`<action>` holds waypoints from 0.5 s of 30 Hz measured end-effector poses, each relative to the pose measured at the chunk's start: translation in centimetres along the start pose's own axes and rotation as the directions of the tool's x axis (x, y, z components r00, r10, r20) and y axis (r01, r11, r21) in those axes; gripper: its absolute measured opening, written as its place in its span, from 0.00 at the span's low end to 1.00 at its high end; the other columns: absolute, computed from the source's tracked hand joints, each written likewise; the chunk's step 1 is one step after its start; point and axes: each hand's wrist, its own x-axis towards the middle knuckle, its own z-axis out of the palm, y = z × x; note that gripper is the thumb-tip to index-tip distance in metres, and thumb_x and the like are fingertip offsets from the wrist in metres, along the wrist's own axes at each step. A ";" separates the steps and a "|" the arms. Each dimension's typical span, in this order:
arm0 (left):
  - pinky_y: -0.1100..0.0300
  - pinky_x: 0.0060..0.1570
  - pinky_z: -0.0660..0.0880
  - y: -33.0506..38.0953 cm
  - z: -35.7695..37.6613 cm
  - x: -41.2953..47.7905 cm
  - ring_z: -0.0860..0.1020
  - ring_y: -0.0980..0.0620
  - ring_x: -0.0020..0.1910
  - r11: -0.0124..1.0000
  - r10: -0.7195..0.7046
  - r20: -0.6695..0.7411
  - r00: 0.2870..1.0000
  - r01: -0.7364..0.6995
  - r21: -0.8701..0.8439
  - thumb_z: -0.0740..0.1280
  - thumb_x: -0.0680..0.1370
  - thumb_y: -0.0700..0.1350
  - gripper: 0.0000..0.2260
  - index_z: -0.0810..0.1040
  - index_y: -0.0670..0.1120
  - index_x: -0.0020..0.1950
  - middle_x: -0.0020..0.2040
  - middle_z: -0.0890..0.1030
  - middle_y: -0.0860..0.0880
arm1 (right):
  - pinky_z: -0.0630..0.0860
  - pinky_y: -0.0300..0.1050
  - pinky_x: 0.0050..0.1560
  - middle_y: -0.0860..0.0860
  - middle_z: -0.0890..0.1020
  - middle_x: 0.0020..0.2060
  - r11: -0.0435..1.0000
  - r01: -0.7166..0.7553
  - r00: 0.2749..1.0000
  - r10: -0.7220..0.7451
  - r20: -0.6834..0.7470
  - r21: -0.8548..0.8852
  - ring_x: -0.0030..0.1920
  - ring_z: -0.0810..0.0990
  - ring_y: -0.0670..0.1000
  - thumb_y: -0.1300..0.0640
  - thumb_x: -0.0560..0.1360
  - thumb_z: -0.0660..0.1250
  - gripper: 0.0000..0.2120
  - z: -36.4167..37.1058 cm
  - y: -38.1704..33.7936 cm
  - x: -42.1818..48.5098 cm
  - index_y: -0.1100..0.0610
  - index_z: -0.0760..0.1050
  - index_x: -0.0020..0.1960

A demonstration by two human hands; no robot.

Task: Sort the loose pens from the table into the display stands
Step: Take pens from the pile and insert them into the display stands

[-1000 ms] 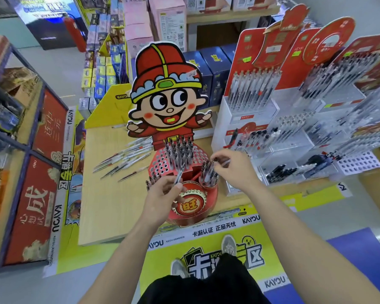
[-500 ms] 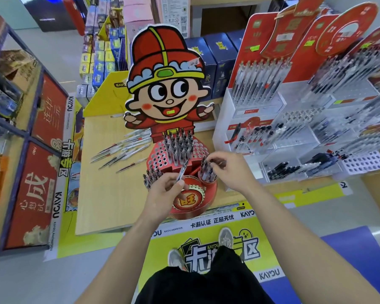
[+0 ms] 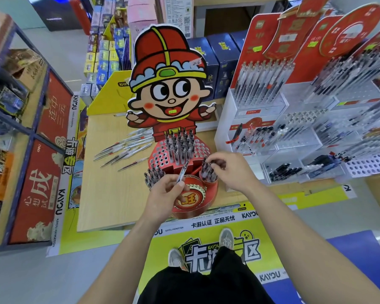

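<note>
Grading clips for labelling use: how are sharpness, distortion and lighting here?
Head view: strong wide-angle bending at the edges; red pen stand, left hand and right hand at centre fairly sharp; acrylic racks smear; light even, no glare or hard shadow on the table.

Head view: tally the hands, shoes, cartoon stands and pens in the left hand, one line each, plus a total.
Hands: 2 (left hand, right hand)
Shoes: 2
Cartoon stand: 1
Pen in left hand: 1
Total: 6
</note>
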 end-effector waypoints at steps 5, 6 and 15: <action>0.61 0.36 0.74 0.0 -0.1 -0.1 0.79 0.53 0.35 1.000 0.001 0.004 1.000 -0.001 -0.011 0.64 0.84 0.42 0.04 0.79 0.46 0.56 0.45 0.85 0.49 | 0.77 0.41 0.56 0.42 0.83 0.48 1.000 -0.023 1.000 0.023 -0.001 0.014 0.50 0.81 0.44 0.63 0.78 0.68 0.11 0.4 0.2 0.1 0.51 0.84 0.54; 0.60 0.36 0.74 -0.1 -0.1 0.0 0.79 0.53 0.35 1.000 0.000 0.005 1.000 0.000 -0.012 0.64 0.84 0.42 0.04 0.79 0.46 0.56 0.45 0.85 0.49 | 0.77 0.41 0.56 0.43 0.83 0.48 1.000 -0.023 1.000 0.023 0.005 0.014 0.50 0.81 0.45 0.63 0.78 0.68 0.11 0.4 0.2 0.1 0.51 0.84 0.54; 0.63 0.34 0.73 0.0 -0.4 -0.1 0.79 0.53 0.34 1.000 -0.004 0.000 1.000 0.004 -0.022 0.64 0.84 0.42 0.05 0.78 0.45 0.57 0.46 0.86 0.48 | 0.68 0.26 0.46 0.46 0.76 0.48 0.998 -0.011 1.000 0.012 0.004 -0.054 0.43 0.77 0.39 0.63 0.76 0.70 0.09 1.9 0.5 0.3 0.53 0.84 0.52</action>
